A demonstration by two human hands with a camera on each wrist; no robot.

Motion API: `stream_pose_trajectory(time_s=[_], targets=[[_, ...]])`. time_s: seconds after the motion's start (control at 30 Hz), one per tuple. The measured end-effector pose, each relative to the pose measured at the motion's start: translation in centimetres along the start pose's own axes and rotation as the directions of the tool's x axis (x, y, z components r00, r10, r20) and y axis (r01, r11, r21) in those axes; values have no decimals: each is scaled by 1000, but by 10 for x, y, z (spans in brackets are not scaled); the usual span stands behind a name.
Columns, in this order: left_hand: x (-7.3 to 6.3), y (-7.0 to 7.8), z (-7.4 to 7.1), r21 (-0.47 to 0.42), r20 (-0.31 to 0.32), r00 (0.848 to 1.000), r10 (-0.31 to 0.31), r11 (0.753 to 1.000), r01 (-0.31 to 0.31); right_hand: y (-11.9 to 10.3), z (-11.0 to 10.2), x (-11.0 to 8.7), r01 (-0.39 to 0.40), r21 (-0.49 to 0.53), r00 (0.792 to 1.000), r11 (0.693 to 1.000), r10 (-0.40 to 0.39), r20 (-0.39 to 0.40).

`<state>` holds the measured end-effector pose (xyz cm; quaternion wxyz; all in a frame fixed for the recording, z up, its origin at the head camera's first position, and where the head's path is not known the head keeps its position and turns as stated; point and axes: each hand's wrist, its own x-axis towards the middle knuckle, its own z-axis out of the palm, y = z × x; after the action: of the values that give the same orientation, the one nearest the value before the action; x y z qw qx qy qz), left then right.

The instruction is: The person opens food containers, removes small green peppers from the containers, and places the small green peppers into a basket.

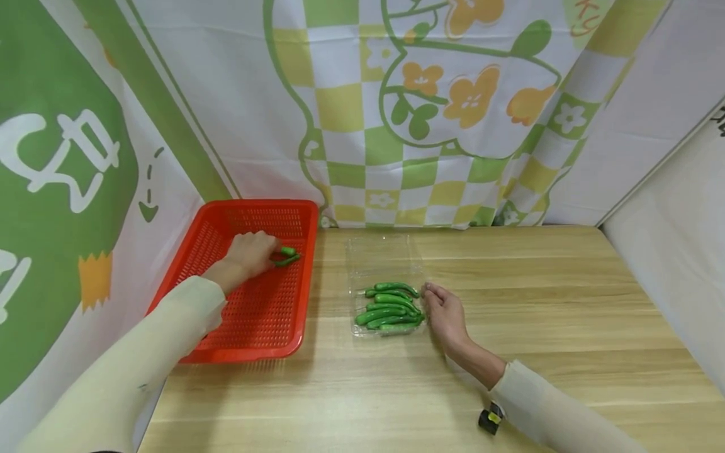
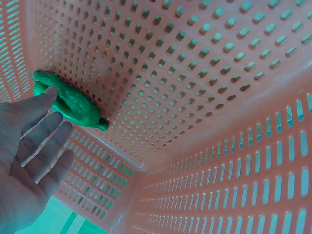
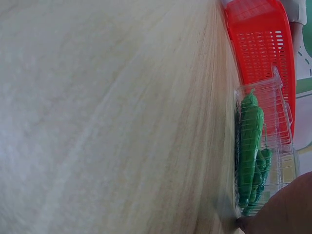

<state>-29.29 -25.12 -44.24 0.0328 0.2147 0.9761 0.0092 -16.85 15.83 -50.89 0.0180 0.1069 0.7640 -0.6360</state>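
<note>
My left hand point(image 1: 249, 253) reaches into the red plastic basket point(image 1: 313, 270). Green chili peppers point(image 2: 73, 103) lie on its perforated floor, with my thumb tip overlapping them in the left wrist view. The other fingers point(image 2: 46, 141) are extended and spread beside the peppers. On the table, a clear plastic clamshell box point(image 1: 381, 255) stands with its lid folded back, away from me. Several green chili peppers point(image 1: 391, 311) lie side by side in its bottom half. My right hand point(image 1: 449, 319) pinches the box's right edge between thumb and fingers.
The wood-grain table point(image 1: 527, 302) spreads out to the right and in front. A printed cloth point(image 1: 430, 182) hangs along the table's back edge, and another panel point(image 1: 51, 189) stands at the left. A small black object point(image 1: 489, 420) is at my right sleeve.
</note>
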Motion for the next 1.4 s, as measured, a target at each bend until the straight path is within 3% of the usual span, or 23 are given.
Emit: stream_pose_trajectory(time_s=[0.6, 0.93, 1.4], targets=[[-16, 13, -35, -114, -55, 993, -109, 988, 102, -1, 0, 1, 16, 14, 1000, 1000, -16, -5], [-21, 22, -52, -151, -150, 982, -112, 985, 89, -2, 0, -1, 26, 0, 1000, 1000, -26, -9], [-16, 57, -64, -149, -160, 985, -70, 988, 46, -1, 1, -1, 23, 31, 1000, 999, -24, 8]])
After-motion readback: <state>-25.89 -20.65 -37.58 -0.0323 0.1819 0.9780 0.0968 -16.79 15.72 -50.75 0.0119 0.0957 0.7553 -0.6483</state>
